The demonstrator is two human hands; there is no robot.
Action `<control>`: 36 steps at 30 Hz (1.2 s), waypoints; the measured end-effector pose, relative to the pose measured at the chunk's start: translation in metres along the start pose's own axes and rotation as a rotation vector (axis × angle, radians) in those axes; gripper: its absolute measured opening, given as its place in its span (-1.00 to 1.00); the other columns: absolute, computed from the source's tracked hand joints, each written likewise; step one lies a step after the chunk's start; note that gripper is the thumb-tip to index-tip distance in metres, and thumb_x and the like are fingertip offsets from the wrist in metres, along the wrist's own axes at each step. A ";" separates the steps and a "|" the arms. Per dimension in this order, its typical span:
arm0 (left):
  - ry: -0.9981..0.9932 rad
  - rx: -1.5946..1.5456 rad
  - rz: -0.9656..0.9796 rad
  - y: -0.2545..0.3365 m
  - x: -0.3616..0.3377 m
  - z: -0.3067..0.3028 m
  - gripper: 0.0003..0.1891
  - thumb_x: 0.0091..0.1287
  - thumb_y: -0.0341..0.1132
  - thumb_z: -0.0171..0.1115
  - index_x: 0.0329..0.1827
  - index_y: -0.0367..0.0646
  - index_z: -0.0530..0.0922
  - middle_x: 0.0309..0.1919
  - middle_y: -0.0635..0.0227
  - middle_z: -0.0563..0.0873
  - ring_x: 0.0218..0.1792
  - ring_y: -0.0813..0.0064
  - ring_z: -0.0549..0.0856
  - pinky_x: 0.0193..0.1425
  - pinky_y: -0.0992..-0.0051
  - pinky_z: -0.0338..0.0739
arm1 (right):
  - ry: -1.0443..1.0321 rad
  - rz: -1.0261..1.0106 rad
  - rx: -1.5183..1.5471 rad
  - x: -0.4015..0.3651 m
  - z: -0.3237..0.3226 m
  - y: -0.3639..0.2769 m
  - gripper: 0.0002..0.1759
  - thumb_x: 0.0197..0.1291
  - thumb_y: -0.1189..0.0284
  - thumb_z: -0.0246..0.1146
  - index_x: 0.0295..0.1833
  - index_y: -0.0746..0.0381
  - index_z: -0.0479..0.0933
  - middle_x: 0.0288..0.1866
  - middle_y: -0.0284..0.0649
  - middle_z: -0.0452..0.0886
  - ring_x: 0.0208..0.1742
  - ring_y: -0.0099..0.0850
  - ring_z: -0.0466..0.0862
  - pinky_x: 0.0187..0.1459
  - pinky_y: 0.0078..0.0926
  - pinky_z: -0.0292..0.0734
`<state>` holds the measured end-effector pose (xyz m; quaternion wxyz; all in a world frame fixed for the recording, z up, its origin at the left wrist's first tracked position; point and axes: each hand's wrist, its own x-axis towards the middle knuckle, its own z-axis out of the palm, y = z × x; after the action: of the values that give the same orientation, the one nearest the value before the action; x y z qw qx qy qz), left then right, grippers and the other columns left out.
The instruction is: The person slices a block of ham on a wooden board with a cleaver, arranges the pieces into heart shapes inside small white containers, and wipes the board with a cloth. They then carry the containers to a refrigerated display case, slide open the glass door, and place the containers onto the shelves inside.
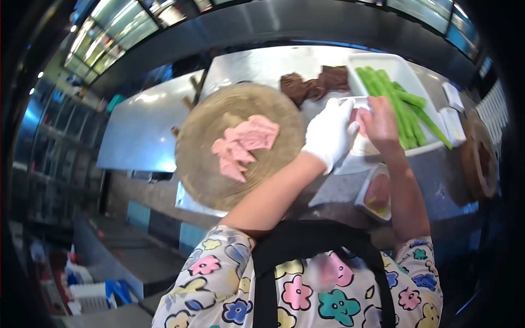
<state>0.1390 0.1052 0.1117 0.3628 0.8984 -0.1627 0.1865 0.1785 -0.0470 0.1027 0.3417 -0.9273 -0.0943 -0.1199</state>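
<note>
- L hand (pixel 332 127) gloved, R hand (pixel 380 121) bare, blurred; both at meat (pixel 359 115) over wht tub (pixel 364 146); grip: can't tell.
- Tub close under, prob. to catch bits.
- Grn stalks (pixel 406 116) in tray (pixel 409 74), prob. kept off pink pcs (pixel 252 136) on board (pixel 199 142).

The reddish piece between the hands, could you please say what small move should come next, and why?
Perhaps ease the reddish piece leftward onto the chopping block: the bare right hand is at it, the gloved left hand is beside it, and bare wood shows next to the pink pieces. The grip is unclear.
</note>
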 end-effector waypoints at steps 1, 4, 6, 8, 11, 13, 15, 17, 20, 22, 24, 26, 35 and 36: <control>0.067 0.027 -0.038 -0.008 -0.021 -0.022 -0.69 0.24 -0.24 0.33 0.03 -0.05 0.57 -0.18 0.07 0.63 -0.13 0.02 0.65 -0.04 0.19 0.55 | 0.120 -0.184 -0.034 -0.008 -0.001 -0.016 -0.79 0.16 0.66 0.16 -0.08 0.38 0.58 -0.28 -0.03 0.65 -0.33 -0.20 0.71 -0.28 -0.25 0.59; 0.307 0.190 -0.203 -0.067 -0.092 -0.078 -0.66 0.20 -0.22 0.40 0.01 -0.09 0.61 -0.32 0.16 0.69 -0.22 0.09 0.68 -0.11 0.23 0.56 | -0.025 -0.413 0.190 -0.030 0.031 -0.061 -0.82 0.08 0.62 0.24 -0.16 0.33 0.60 -0.28 -0.02 0.63 -0.18 -0.05 0.67 -0.14 -0.20 0.57; 0.282 0.359 -0.556 -0.086 -0.129 -0.114 -0.57 0.13 -0.14 0.47 0.01 -0.12 0.61 -0.28 0.15 0.74 -0.22 0.11 0.73 -0.10 0.25 0.58 | -0.328 -0.509 0.404 -0.036 0.076 -0.097 -0.86 0.06 0.57 0.28 -0.21 0.28 0.62 -0.35 -0.06 0.64 -0.28 -0.11 0.67 -0.24 -0.19 0.55; 0.315 0.371 -0.675 -0.102 -0.151 -0.117 -0.55 0.12 -0.11 0.48 0.00 -0.13 0.61 -0.25 0.13 0.75 -0.20 0.11 0.74 -0.08 0.25 0.59 | -0.444 -0.635 0.296 -0.033 0.134 -0.128 -0.85 0.09 0.53 0.26 -0.20 0.27 0.63 -0.30 -0.01 0.66 -0.25 -0.07 0.68 -0.23 -0.18 0.56; 0.311 0.324 -0.850 -0.110 -0.155 -0.123 -0.52 0.11 -0.06 0.46 0.00 -0.16 0.60 -0.23 0.09 0.76 -0.15 0.11 0.76 -0.05 0.26 0.60 | -0.545 -0.524 0.289 -0.031 0.191 -0.173 -0.86 0.09 0.49 0.27 -0.24 0.29 0.64 -0.35 0.03 0.66 -0.27 -0.03 0.69 -0.23 -0.15 0.56; 0.230 0.327 -0.897 -0.109 -0.153 -0.128 -0.55 0.18 -0.06 0.38 0.01 -0.19 0.60 -0.27 0.09 0.77 -0.16 0.12 0.77 -0.06 0.28 0.61 | -0.554 -0.610 0.239 -0.032 0.201 -0.190 -0.88 0.08 0.49 0.26 -0.30 0.30 0.65 -0.39 0.06 0.65 -0.30 0.01 0.68 -0.23 -0.11 0.56; 0.239 0.286 -0.899 -0.112 -0.157 -0.132 -0.56 0.18 -0.08 0.37 0.00 -0.20 0.61 -0.29 0.09 0.77 -0.20 0.13 0.78 -0.08 0.30 0.61 | -0.617 -0.610 0.179 -0.029 0.207 -0.194 -0.88 0.08 0.50 0.26 -0.30 0.30 0.66 -0.41 0.07 0.64 -0.32 0.02 0.68 -0.22 -0.11 0.57; 0.243 0.245 -0.926 -0.118 -0.163 -0.134 -0.63 0.21 -0.18 0.32 0.01 -0.20 0.63 -0.34 0.11 0.77 -0.32 0.15 0.78 -0.15 0.35 0.62 | -0.728 -0.603 0.070 -0.025 0.207 -0.199 -0.84 0.07 0.52 0.25 -0.24 0.29 0.69 -0.40 0.09 0.64 -0.29 0.01 0.69 -0.17 -0.11 0.58; 0.262 0.098 -0.851 -0.118 -0.173 -0.141 -0.66 0.24 -0.24 0.27 0.03 -0.22 0.64 -0.34 0.10 0.77 -0.37 0.18 0.78 -0.17 0.37 0.62 | -0.882 -0.587 -0.001 -0.021 0.204 -0.204 -0.79 0.04 0.47 0.33 -0.17 0.27 0.69 0.07 0.05 0.57 -0.03 0.01 0.67 -0.03 -0.13 0.58; 0.209 0.164 -0.827 -0.116 -0.170 -0.147 -0.67 0.26 -0.27 0.26 0.04 -0.21 0.64 -0.31 0.08 0.76 -0.38 0.18 0.77 -0.19 0.38 0.61 | -0.878 -0.637 -0.061 -0.025 0.200 -0.207 -0.81 0.06 0.49 0.30 -0.19 0.25 0.70 -0.07 0.07 0.60 -0.07 0.00 0.67 -0.06 -0.12 0.59; 0.163 0.082 -0.859 -0.116 -0.167 -0.151 -0.73 0.24 -0.25 0.20 -0.07 -0.17 0.66 -0.28 0.08 0.75 -0.21 0.07 0.73 -0.08 0.25 0.58 | -0.863 -0.687 -0.121 -0.030 0.200 -0.205 -0.82 0.07 0.50 0.26 -0.21 0.22 0.71 -0.20 0.10 0.63 -0.12 -0.01 0.68 -0.10 -0.11 0.59; 0.131 0.099 -0.845 -0.110 -0.164 -0.157 -0.73 0.25 -0.22 0.22 -0.10 -0.17 0.66 -0.30 0.07 0.74 -0.22 0.07 0.73 -0.09 0.25 0.58 | -0.700 -0.822 -0.132 -0.037 0.204 -0.197 -0.84 0.09 0.46 0.26 -0.23 0.17 0.72 -0.16 0.07 0.62 -0.08 -0.03 0.68 -0.07 -0.13 0.60; -0.105 0.248 -0.732 -0.138 -0.171 -0.157 -0.63 0.17 -0.18 0.36 -0.03 -0.18 0.63 -0.26 -0.01 0.76 -0.16 -0.05 0.74 -0.11 0.25 0.61 | -0.842 -0.711 -0.171 -0.051 0.209 -0.204 -0.59 0.07 0.29 0.30 -0.05 0.37 0.65 0.00 0.20 0.62 0.00 -0.01 0.70 -0.04 -0.16 0.64; -0.187 0.272 -0.715 -0.143 -0.168 -0.159 -0.61 0.15 -0.17 0.37 -0.01 -0.17 0.62 -0.26 0.00 0.76 -0.15 -0.05 0.74 -0.11 0.24 0.61 | -0.794 -0.800 -0.160 -0.055 0.209 -0.199 -0.57 0.07 0.32 0.30 -0.03 0.43 0.62 0.01 0.23 0.60 -0.05 0.02 0.71 -0.11 -0.16 0.66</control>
<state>0.0177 0.3428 0.0573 0.2659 0.9514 0.1546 -0.0146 0.1085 0.2341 0.0540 0.1370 -0.8163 -0.5500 0.1113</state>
